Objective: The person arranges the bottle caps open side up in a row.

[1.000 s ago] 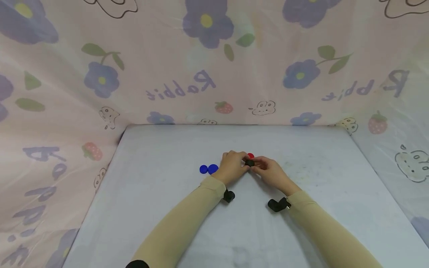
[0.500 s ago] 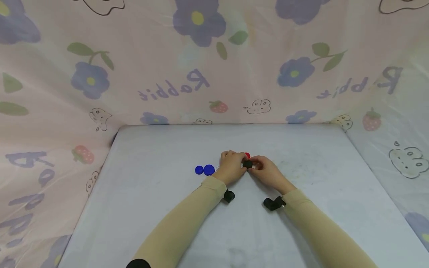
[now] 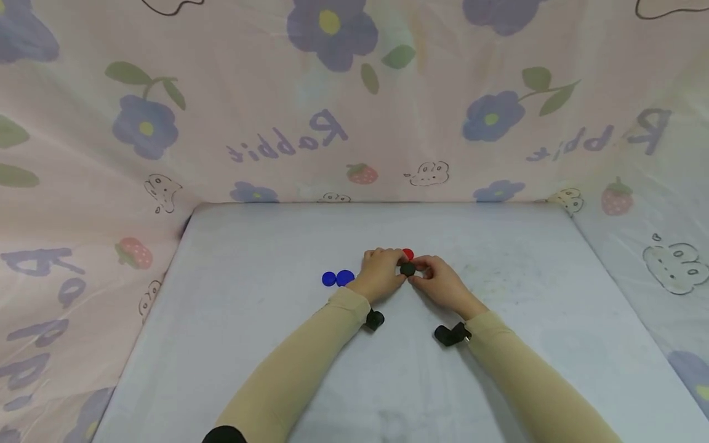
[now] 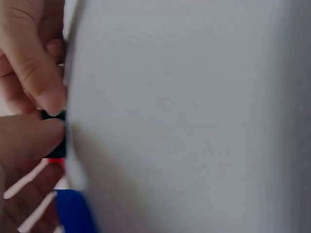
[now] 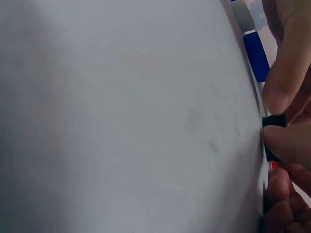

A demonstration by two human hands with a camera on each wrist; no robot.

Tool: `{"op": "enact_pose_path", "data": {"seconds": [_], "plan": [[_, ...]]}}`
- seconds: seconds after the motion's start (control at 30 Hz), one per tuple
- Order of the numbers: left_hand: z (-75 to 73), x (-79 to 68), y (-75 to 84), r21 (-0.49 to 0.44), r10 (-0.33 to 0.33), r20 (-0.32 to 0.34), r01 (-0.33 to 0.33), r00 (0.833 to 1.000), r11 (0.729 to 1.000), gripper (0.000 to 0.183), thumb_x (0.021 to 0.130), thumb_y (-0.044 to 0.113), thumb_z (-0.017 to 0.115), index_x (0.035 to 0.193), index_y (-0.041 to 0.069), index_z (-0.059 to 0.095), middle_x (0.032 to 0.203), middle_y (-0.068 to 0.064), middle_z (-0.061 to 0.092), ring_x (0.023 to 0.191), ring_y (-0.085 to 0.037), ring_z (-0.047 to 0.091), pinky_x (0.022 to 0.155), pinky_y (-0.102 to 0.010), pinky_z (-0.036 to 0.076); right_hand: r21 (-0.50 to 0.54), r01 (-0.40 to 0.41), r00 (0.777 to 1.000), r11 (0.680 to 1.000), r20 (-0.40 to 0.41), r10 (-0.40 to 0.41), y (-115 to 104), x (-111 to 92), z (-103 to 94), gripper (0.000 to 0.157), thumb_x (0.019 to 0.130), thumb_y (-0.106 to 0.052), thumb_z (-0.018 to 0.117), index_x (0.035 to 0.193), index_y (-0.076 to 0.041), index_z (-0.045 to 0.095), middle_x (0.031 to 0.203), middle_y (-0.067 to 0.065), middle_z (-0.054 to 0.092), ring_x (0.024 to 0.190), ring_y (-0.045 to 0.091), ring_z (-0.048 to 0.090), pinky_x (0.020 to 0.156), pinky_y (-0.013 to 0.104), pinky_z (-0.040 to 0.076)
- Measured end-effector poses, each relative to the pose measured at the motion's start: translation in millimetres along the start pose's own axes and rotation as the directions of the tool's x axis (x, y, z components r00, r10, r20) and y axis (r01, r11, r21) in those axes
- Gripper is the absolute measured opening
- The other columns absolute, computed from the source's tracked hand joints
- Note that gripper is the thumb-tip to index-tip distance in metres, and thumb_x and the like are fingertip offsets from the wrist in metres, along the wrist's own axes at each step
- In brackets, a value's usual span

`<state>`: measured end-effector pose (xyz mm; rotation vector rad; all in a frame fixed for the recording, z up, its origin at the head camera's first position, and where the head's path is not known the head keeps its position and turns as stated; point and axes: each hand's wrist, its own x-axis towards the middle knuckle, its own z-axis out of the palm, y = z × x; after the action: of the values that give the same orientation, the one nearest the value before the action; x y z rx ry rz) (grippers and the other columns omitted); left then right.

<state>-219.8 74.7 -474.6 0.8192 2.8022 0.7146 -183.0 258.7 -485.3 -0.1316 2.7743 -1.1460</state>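
A short black cylinder (image 3: 407, 269) sits between the fingertips of both hands, low over or on the white table. My left hand (image 3: 380, 272) pinches it from the left, its thumb (image 4: 36, 136) lying along its side in the left wrist view. From the right, my right hand (image 3: 440, 280) pinches it too, with the thumb (image 5: 291, 141) against it. Just behind it is a red round piece (image 3: 408, 253), partly covered by the fingers. To the left lie a small blue disc (image 3: 329, 279) and a larger blue disc (image 3: 344, 278), close together.
The right wrist view shows a blue piece (image 5: 256, 57) and a grey-white piece (image 5: 243, 16) in a row beyond the left thumb. Around the white table (image 3: 266, 246) hangs a printed curtain (image 3: 410, 123). Black wrist cameras (image 3: 452, 334) sit low over the table.
The head view has shifted slightly. Both hands stay together on the black cylinder with little movement. A white piece glimpsed beside the larger blue disc half a second ago is now hidden.
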Motion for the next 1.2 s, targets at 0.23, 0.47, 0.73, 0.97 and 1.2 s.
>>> {"op": "enact_pose_path", "data": {"seconds": [0.23, 0.47, 0.73, 0.97, 1.2], "plan": [[-26.7, -25.4, -6.2, 0.001, -0.052, 0.083, 0.053, 0.995, 0.999, 0.054, 0.089, 0.036, 0.069, 0.137, 0.018, 0.052, 0.130, -0.002, 0.056, 0.122, -0.025, 0.044, 0.105, -0.046, 0.025, 0.013, -0.051, 0.999, 0.999, -0.003, 0.051, -10, -8, -9.6, 0.041, 0.094, -0.026, 0.065, 0.129, -0.010, 0.054, 0.119, 0.009, 0.058, 0.102, 0.024, 0.059, 0.082, 0.041, 0.050], [-51.0, -64.4, -33.3, -0.020, -0.088, 0.052, 0.089, 0.995, 0.996, 0.055, 0.091, 0.034, 0.067, 0.139, 0.014, 0.049, 0.135, -0.006, 0.052, 0.125, -0.029, 0.042, 0.105, -0.049, 0.023, -0.021, -0.027, 0.999, 0.999, 0.016, 0.027, -11, -12, -18.4, 0.042, 0.096, -0.027, 0.062, 0.133, -0.010, 0.051, 0.126, 0.010, 0.055, 0.108, 0.028, 0.058, 0.090, 0.047, 0.048], [-58.5, -99.1, -60.4, -0.009, -0.128, -0.004, 0.128, 0.992, 0.992, 0.051, 0.092, 0.033, 0.067, 0.136, 0.013, 0.052, 0.134, -0.006, 0.053, 0.124, -0.029, 0.044, 0.105, -0.050, 0.024, -0.013, -0.021, 0.995, 1.000, 0.096, 0.022, -4, -3, -15.1, 0.047, 0.097, -0.028, 0.060, 0.140, -0.012, 0.048, 0.126, 0.009, 0.058, 0.108, 0.027, 0.059, 0.085, 0.042, 0.050], [-64.0, -107.3, -64.6, -0.019, -0.128, -0.046, 0.127, 0.991, 0.992, 0.048, 0.092, 0.030, 0.067, 0.135, 0.013, 0.053, 0.133, -0.006, 0.054, 0.124, -0.029, 0.044, 0.104, -0.050, 0.025, 0.006, 0.023, 0.992, 1.000, 0.124, -0.024, -19, 7, -0.5, 0.046, 0.095, -0.020, 0.063, 0.137, -0.007, 0.050, 0.117, 0.011, 0.062, 0.102, 0.025, 0.061, 0.080, 0.038, 0.052], [-70.7, -115.1, -66.4, -0.043, -0.134, -0.060, 0.132, 0.989, 0.990, 0.047, 0.093, 0.028, 0.066, 0.135, 0.013, 0.053, 0.132, -0.004, 0.055, 0.124, -0.027, 0.043, 0.106, -0.048, 0.023, -0.026, 0.060, 0.991, 0.998, 0.121, -0.056, -37, 12, 10.3, 0.041, 0.095, -0.019, 0.063, 0.133, -0.009, 0.054, 0.111, 0.008, 0.064, 0.097, 0.022, 0.062, 0.079, 0.037, 0.051]]}}
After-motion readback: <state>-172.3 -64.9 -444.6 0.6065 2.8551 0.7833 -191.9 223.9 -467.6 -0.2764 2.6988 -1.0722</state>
